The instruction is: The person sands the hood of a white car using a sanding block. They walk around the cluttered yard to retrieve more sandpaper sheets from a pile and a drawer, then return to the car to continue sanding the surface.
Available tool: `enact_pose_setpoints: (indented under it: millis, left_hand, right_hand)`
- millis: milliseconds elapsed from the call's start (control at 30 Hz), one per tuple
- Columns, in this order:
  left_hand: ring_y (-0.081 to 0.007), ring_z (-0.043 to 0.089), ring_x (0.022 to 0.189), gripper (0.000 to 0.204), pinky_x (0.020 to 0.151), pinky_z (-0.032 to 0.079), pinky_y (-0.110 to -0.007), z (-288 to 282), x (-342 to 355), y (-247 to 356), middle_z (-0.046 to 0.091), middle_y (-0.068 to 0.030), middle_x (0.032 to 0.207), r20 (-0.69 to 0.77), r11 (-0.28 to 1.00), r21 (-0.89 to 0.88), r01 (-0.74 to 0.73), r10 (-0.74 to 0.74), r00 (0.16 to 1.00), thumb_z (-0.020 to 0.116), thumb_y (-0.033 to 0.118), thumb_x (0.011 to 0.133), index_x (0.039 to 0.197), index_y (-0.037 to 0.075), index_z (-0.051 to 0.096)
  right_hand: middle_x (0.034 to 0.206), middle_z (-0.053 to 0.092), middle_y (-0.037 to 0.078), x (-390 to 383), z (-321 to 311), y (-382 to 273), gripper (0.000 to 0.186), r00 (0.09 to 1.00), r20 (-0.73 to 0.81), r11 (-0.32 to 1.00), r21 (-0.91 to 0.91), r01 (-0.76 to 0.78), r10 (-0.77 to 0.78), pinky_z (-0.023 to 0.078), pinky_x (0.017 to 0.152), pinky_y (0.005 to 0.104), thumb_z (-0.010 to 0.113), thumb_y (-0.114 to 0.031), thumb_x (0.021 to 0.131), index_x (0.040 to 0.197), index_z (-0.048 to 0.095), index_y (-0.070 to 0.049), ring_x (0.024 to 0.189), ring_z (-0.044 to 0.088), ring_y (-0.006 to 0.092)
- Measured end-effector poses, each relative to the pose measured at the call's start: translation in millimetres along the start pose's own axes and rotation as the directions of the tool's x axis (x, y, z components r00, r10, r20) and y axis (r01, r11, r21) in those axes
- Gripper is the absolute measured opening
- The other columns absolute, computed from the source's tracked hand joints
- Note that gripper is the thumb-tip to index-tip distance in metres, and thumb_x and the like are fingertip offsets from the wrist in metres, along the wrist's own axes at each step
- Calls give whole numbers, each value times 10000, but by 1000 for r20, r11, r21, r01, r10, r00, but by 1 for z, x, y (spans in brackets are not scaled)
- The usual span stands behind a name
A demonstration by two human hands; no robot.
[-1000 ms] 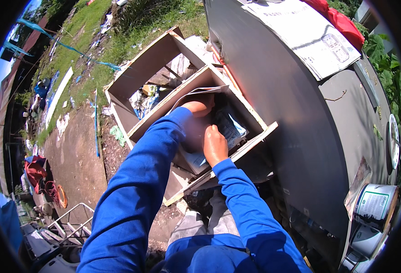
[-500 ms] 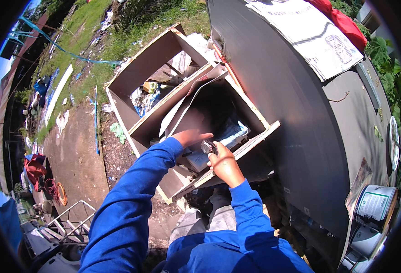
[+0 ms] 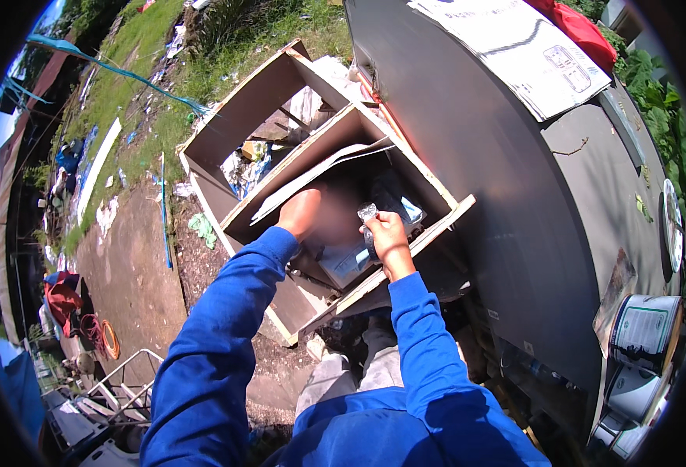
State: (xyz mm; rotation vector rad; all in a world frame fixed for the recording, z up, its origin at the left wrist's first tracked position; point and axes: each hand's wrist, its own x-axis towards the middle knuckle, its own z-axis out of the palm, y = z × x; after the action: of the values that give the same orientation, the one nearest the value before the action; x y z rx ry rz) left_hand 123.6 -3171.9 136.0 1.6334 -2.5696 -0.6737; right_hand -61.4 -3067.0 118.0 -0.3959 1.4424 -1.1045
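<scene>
A grey wooden cabinet frame (image 3: 277,323) with raw pale edges lies tilted in front of me, divided into compartments. In its nearer compartment, my left hand (image 3: 300,212) is beside a thin pale sheet (image 3: 312,183) leaning along the divider; a blurred patch hides its fingers. My right hand (image 3: 390,240) is closed around what looks like a wristwatch (image 3: 368,212), silvery with a dark strap, held up over that compartment. Beneath the hands sits a bluish-white packet or box (image 3: 347,261), partly in shadow.
A large dark grey panel (image 3: 467,117) rises on the right, papers (image 3: 522,54) and a red cloth (image 3: 584,47) on its top. Tins (image 3: 645,331) stand at lower right. Blue twine (image 3: 125,71) stretches across the upper left. A metal frame (image 3: 129,381) lies lower left.
My left hand has moved up and left, and the pale sheet now lies closer to the divider. My right hand has risen slightly with the wristwatch.
</scene>
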Motion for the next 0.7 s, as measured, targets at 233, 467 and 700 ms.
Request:
enact_pose_setpoints:
  millis: [233, 467, 700]
  left_hand:
    - [-455, 650, 895, 196, 765, 524, -498, -3, 14, 36, 670, -284, 893, 26, 999, 33, -30, 30, 999, 538, 122, 942, 985, -11, 674]
    - [-434, 664, 914, 274, 776, 539, -484, 2, -11, 12, 684, -271, 911, -51, 998, -48, -34, 32, 998, 557, 221, 975, 1006, -15, 694]
    - [-406, 697, 911, 271, 782, 536, -467, 3, -21, -7, 717, -252, 980, 638, 982, 165, -89, -37, 769, 546, 97, 813, 926, -41, 751]
  right_hand:
    - [832, 676, 229, 112, 24, 68, 142, 964, 102, 853, -451, 264, -244, 534, 639, 385, 579, -29, 829, 899, 631, 83, 733, 669, 288]
    - [966, 679, 312, 29, 49, -3, 197, 908, 61, 518, -805, 290, -414, 534, 841, 517, 545, -70, 834, 891, 699, 39, 944, 663, 474]
    - [1040, 720, 240, -5, 63, 48, 260, 977, 213, 163, -965, 205, 33, 561, 873, 472, 615, -212, 881, 978, 769, -25, 999, 698, 413]
